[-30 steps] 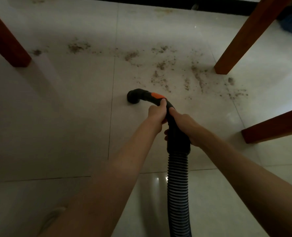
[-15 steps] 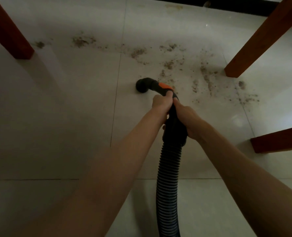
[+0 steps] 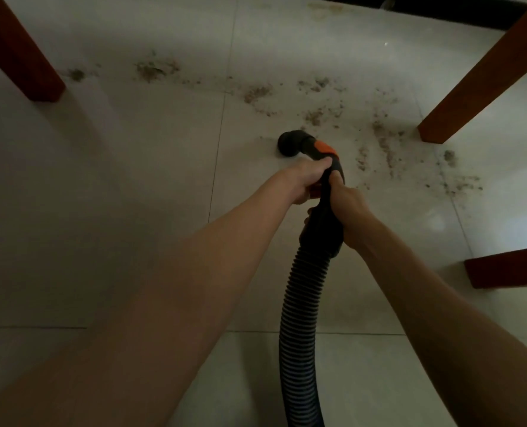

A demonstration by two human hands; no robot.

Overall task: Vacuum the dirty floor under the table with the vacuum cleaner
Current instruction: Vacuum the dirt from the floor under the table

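Under table | my left hand (image 3: 306,180) and right hand (image 3: 345,208) both wrapped tight round the black curved vacuum handle with orange button (image 3: 325,167) — left one further forward | round black nozzle mouth (image 3: 288,144) points left, on white tile | brown crumbly dirt band (image 3: 382,143) lies beyond and to the right — I judge a rightward sweep comes next.

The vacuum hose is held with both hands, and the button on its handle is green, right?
Not quite. Both the left hand and right hand do hold the vacuum hose, but the head view shows the button on its handle is orange, not green.
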